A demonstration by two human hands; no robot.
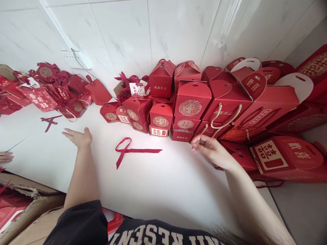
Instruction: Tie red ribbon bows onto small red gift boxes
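My left hand [78, 137] is open above the white table, fingers stretched toward the left and palm partly turned up, holding nothing. Close to its fingertips lies a small looped dark red ribbon [50, 122]. Another dark red ribbon [139, 150], looped at one end with a straight tail, rests on the table between my two hands. My right hand [208, 149] has its fingers curled in toward the thumb, with nothing visible in them. It is just in front of the stacked red gift boxes [186, 124], near a box with a cream rope handle [224, 117].
Red boxes with ribbons [43, 95] pile up at the back left. A red tag [99, 91] leans near the wall socket [75, 59]. At the right lies a large red box [288, 158]. Another person's hand [5, 157] and an open cardboard carton [38, 207] are at the left.
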